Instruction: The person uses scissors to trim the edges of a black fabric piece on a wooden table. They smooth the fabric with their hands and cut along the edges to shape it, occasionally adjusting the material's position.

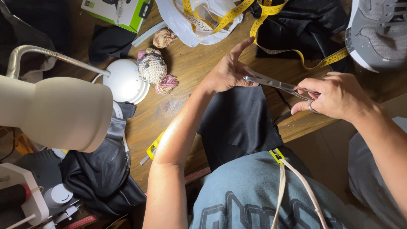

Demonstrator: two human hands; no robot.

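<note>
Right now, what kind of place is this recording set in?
Probably a home sewing or tailoring bench: a yellow measuring tape on the wooden table, a pincushion, and scissors in the right hand over black fabric.

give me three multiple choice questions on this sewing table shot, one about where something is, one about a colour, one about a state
1. Where does the crocheted pincushion lie?
A. on the wooden table beside the white lamp base
B. on the grey shoe
C. in the person's lap

2. What colour is the measuring tape?
A. red
B. yellow
C. white

3. How is the right hand occupied?
A. it lies flat and empty on the table
B. it holds the lamp neck
C. it grips the handles of the metal scissors, whose blades reach the left hand at the black fabric

Answers:
1 A, the pincushion sits on the wood right of the round white base.
2 B, the tape loops yellow over the white and dark cloths.
3 C, a finger passes through a scissor ring.
</note>
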